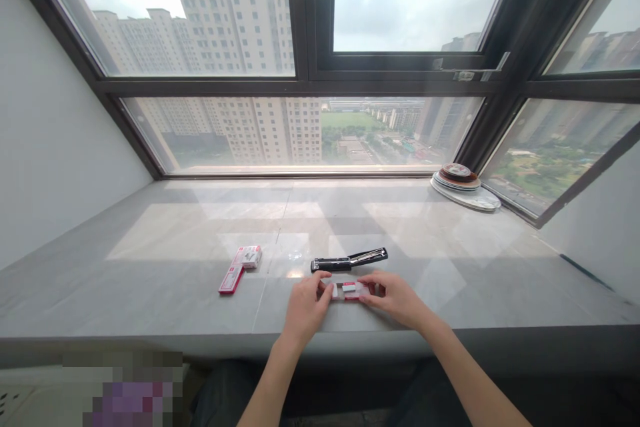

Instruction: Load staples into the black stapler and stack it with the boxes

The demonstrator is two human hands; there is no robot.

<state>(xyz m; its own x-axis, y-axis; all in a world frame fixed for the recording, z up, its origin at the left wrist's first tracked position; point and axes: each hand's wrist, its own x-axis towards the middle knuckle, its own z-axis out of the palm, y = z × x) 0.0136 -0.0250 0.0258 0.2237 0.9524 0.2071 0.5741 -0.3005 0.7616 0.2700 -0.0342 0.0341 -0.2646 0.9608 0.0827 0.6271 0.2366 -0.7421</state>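
Between my two hands, low over the sill's front part, is a small flat plastic case (pixel 351 295), red along its bottom, with a small white and red piece (pixel 349 286) on it. My left hand (pixel 306 301) grips the case's left end between thumb and fingers. At the other end, the thumb and fingers of my right hand (pixel 393 297) are closed on it. Just behind my hands lies a black stapler (pixel 333 265), its top hinged open toward the right. What the small piece is cannot be made out.
To the left, a flat red and white box (pixel 233 278) lies against a small white and pink box (pixel 251 256). Stacked round plates or lids (pixel 465 195) sit in the far right corner by the window. The grey stone sill (pixel 165 293) ends at a front edge below my wrists.
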